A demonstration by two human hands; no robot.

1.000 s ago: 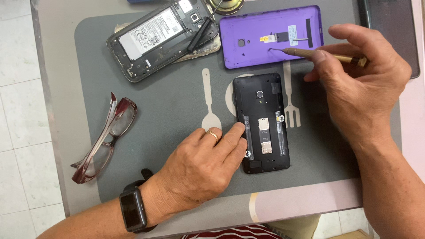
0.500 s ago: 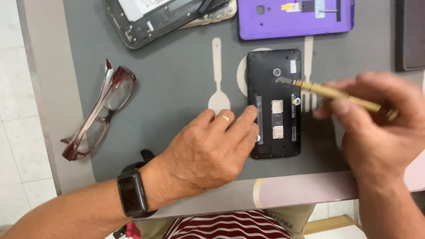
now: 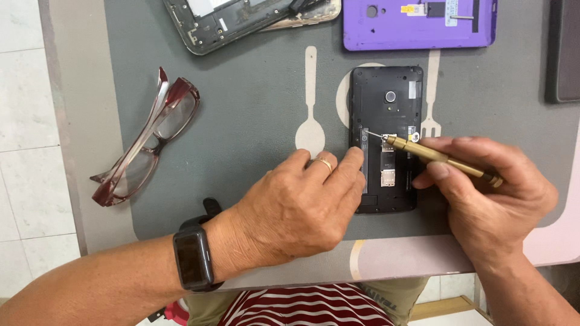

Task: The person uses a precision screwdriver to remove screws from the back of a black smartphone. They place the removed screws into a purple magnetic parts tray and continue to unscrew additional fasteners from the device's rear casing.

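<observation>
A black phone [image 3: 386,102] with its back cover off lies on a grey placemat [image 3: 241,139]. My left hand [image 3: 302,208] rests flat beside it, fingertips pressing its left edge; a ring is on one finger and a dark watch [image 3: 193,259] on the wrist. My right hand [image 3: 489,199] grips a brass precision screwdriver [image 3: 441,158], whose thin tip touches the phone's inner frame near its left side. The purple back cover [image 3: 420,24] lies above the phone, inner face up.
Red-framed glasses [image 3: 148,142] lie at the mat's left. A second opened phone [image 3: 241,18] sits at the top edge. A dark flat device [image 3: 565,51] is at the far right. The table's front edge runs just below my hands.
The view has shifted down, so the phone sits lower and more central. My right hand has lowered the screwdriver, and its tip has moved from near the camera lens down to the phone's left middle.
</observation>
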